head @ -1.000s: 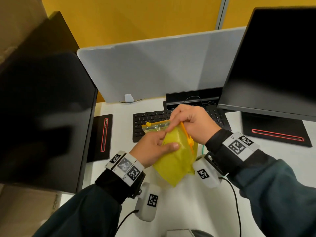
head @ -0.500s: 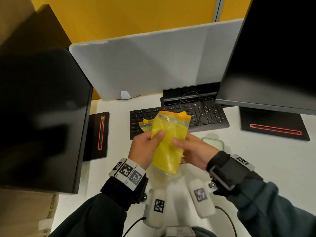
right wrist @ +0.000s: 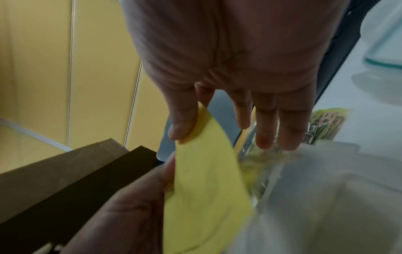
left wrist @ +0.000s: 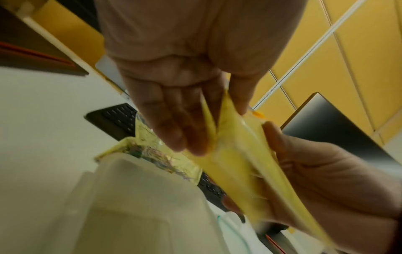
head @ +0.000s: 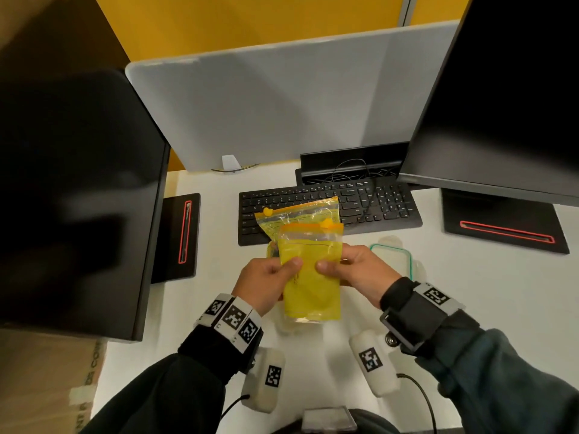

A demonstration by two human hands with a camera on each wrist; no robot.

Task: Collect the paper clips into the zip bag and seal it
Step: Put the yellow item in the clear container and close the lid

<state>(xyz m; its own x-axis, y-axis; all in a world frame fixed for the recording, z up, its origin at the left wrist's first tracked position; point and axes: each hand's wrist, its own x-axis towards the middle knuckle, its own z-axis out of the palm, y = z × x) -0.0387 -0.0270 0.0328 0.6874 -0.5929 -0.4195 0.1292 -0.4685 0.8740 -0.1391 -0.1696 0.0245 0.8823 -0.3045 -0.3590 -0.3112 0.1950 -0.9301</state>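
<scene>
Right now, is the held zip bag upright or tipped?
Upright. In the head view the zip bag hangs with its orange zipper strip on top, left hand and right hand pinching its side edges.

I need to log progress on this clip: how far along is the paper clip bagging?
Done: one zip bag holding clips lies by the keyboard. In hand: the left hand and right hand pinch a second yellow bag. Left: its slider position is unclear, so sealing can't be confirmed.
</scene>
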